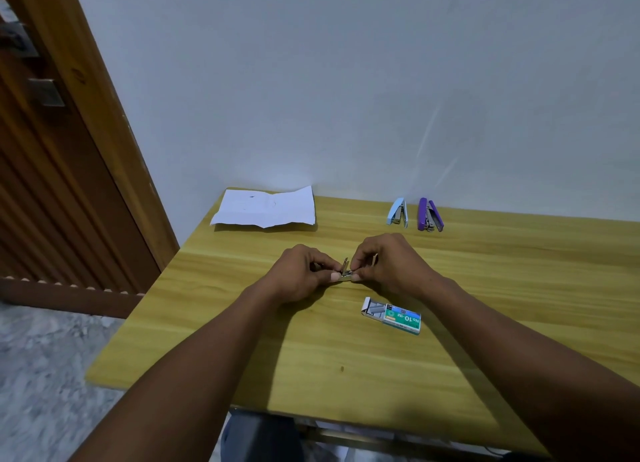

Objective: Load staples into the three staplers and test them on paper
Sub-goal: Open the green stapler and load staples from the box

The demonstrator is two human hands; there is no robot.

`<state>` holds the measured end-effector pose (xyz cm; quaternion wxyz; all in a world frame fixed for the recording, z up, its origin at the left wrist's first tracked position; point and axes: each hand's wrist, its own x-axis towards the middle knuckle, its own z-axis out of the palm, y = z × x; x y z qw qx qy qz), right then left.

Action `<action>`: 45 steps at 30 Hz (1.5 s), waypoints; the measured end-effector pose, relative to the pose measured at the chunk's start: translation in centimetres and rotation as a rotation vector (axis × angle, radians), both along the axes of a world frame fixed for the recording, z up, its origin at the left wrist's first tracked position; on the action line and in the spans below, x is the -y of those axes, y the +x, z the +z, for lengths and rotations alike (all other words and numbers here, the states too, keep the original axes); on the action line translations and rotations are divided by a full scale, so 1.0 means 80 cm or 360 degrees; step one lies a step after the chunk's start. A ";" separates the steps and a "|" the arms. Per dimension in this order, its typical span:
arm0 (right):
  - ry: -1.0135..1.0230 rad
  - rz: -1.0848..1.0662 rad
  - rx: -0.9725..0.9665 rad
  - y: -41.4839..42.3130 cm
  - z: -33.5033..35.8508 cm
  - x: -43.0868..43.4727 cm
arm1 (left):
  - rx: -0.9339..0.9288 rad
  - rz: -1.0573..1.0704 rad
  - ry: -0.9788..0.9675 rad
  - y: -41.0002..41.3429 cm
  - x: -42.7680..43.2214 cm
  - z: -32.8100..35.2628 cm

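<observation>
A sheet of paper lies at the far left corner of the table. Mid-table, the left hand pinches a small metal stapler, and the right hand pinches its other end. It looks light and rigid, best held by its sides.

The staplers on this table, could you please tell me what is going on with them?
A person's left hand and right hand both pinch what looks like a small metal stapler above the table. The open staple box lies near the right hand. The blue stapler, purple stapler and paper lie untouched by the wall.
</observation>
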<state>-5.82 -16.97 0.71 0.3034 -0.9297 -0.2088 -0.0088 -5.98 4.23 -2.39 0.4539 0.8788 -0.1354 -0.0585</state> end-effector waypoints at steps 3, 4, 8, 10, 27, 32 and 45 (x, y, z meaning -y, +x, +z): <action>0.0056 -0.0004 -0.0009 0.000 0.000 0.002 | -0.0011 -0.0011 -0.0015 0.000 -0.001 0.000; 0.0049 0.0003 -0.0014 0.000 0.000 0.003 | -0.0011 -0.0013 -0.0013 0.001 -0.001 0.000; -0.0014 0.0042 -0.0041 0.003 0.003 0.002 | -0.0031 -0.0016 -0.0032 0.001 -0.001 -0.001; -0.0049 0.0074 -0.0030 0.005 0.004 0.002 | -0.0043 -0.0006 -0.0038 0.002 -0.001 -0.001; -0.0393 0.0061 0.0245 -0.008 -0.001 0.029 | -0.0080 0.0048 -0.0028 0.000 0.002 0.000; -0.0609 -0.0069 0.0379 -0.012 0.008 0.048 | 0.0038 0.0086 -0.0010 -0.007 0.007 -0.001; 0.0116 -0.0070 0.0249 -0.021 0.003 -0.014 | 0.0743 0.0145 0.0205 -0.030 0.013 -0.014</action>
